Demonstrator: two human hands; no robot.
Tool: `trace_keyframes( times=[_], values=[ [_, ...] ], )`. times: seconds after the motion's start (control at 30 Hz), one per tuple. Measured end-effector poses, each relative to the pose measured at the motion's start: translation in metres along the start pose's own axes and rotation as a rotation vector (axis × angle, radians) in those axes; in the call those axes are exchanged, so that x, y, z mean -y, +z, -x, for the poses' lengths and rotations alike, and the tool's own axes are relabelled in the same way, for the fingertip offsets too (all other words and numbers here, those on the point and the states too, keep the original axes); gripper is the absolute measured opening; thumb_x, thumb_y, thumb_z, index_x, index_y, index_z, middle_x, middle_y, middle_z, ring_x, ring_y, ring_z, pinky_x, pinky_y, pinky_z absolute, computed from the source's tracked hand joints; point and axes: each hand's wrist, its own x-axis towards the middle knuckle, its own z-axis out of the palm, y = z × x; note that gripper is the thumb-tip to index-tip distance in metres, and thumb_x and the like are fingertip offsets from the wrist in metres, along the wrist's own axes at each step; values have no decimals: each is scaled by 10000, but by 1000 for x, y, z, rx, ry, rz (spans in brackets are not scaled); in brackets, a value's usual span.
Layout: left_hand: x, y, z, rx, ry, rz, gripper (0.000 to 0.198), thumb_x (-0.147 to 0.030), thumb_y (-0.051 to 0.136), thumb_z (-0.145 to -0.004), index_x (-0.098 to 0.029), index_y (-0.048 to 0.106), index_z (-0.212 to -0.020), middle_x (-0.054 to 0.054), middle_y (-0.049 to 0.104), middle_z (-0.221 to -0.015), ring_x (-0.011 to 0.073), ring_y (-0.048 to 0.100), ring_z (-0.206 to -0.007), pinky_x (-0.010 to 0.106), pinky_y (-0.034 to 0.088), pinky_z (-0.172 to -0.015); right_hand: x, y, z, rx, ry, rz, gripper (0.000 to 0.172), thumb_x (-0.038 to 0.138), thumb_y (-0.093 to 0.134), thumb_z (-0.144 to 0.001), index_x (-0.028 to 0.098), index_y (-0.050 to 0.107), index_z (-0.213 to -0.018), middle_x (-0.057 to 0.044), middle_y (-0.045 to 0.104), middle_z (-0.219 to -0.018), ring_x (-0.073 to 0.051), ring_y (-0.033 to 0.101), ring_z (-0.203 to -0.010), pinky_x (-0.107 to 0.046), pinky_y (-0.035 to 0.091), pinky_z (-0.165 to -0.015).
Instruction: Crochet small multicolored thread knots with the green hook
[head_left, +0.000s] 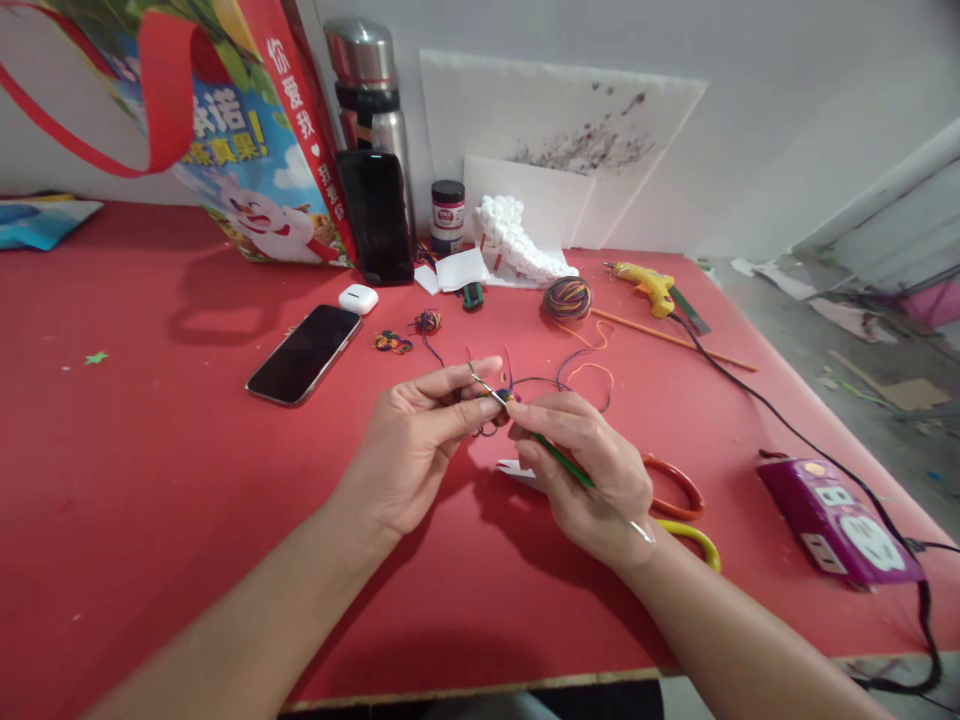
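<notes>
From far away, I look down at a red table (150,460) with two bare hands over it. The right hand (585,465) grips a thin hook (561,460) with a green part, and its silver tip pokes out over the left fingertips. The left hand (412,430) pinches a small bit of yarn work (505,398) in its thumb and fingers. The yarn work sits right where the two hands meet, and the fingers hide some of it. Scissors (679,485) lie under the right hand, with their red-orange and yellow loops showing to the right of its fingers. Well to the right of the fingers is a purple box (840,520) with a black cord (780,405) near it. Left of the left fingers and a bit past them lies a black phone (306,355), with a white case (358,298) by its far end. Just past the left fingers are a flat yarn piece (393,343) and a small yarn ball (428,321). Past the right fingers sit a big yarn ball (568,299), an orange stick (675,340) and a yellow glue gun (645,287). Farther past the fingers are a jar (448,215) and a bumpy white thing (517,240). Far past the left fingers stand a silver flask (362,60) and a bright bag (262,180). White boards (487,110) lean on the wall (787,110) behind.
</notes>
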Motion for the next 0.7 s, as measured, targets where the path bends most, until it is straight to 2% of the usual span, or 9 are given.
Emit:
trace_keyframes(
  times=[0.1, 0.27, 0.4, 0.57, 0.7],
  values=[
    [-2, -1, 0, -18, 31, -22, 336, -109, 951, -572, -175, 899, -898, 3, 740, -703, 89, 683, -663, 181, 587, -680, -2, -4, -1, 20, 20, -65, 341, 104, 627, -1044, 236, 693, -1352, -55, 713, -933, -184, 747, -896, -308, 643, -756],
    [-8, -3, -2, -73, 56, -40, 348, -86, 944, -546, -182, 897, -877, -8, 720, -716, 76, 660, -688, 176, 591, -699, -1, -9, -2, 11, 27, -74, 327, 70, 656, -1017, 192, 723, -1313, -56, 709, -922, -161, 731, -881, -276, 624, -763],
    [-7, -4, -2, -60, 74, -68, 347, -109, 951, -559, -190, 901, -893, -6, 717, -723, 82, 666, -694, 180, 585, -698, 0, -9, -3, 4, 34, -62, 309, 68, 663, -1009, 188, 729, -1285, -53, 726, -904, -162, 729, -863, -282, 620, -765],
    [2, -1, 2, -25, 78, -118, 320, -157, 951, -619, -220, 907, -929, -7, 723, -751, 89, 689, -716, 183, 575, -719, 3, -7, -1, -34, 86, -39, 365, 37, 634, -995, 230, 708, -1296, -51, 780, -953, -147, 726, -745, -284, 611, -677],
    [5, 0, 3, -21, 63, -118, 327, -166, 962, -608, -221, 906, -926, -10, 714, -755, 91, 672, -720, 195, 569, -725, 9, -8, 0, 7, 85, -22, 347, 44, 624, -1006, 241, 720, -1275, -28, 795, -887, -145, 747, -716, -267, 623, -647]
  ],
)
